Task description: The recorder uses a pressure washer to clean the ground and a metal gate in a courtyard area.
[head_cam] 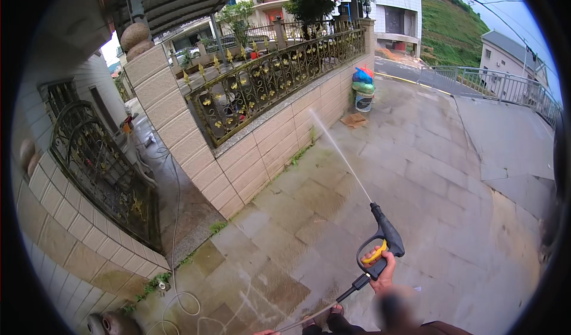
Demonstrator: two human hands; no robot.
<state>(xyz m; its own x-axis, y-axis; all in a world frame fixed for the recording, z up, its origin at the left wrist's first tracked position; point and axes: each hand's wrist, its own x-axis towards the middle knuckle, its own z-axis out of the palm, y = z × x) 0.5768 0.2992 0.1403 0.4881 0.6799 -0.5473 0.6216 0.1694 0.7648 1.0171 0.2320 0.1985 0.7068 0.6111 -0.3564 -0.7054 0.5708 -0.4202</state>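
Note:
My right hand [382, 270] is closed round the grip of a black pressure washer gun [388, 234], its fingers on the yellow trigger [374, 252]. A jet of water [341, 154] leaves the nozzle and fans out towards the tiled wall [276, 143]. From the bottom of the grip a hose [308, 320] runs down to the left. Only the fingers of my left hand [266, 332] show at the bottom edge, beside the hose; whether they grip it is hidden. The stone paving [285, 228] looks wet and has greenish patches.
Hose loops [180, 306] lie at lower left, running through the open metal gate [102, 170]. Clay pots [118, 324] stand at the bottom left. A bucket topped with plastic bags [363, 100] and flattened cardboard [354, 120] are by the wall. A metal railing [495, 85] borders the far right.

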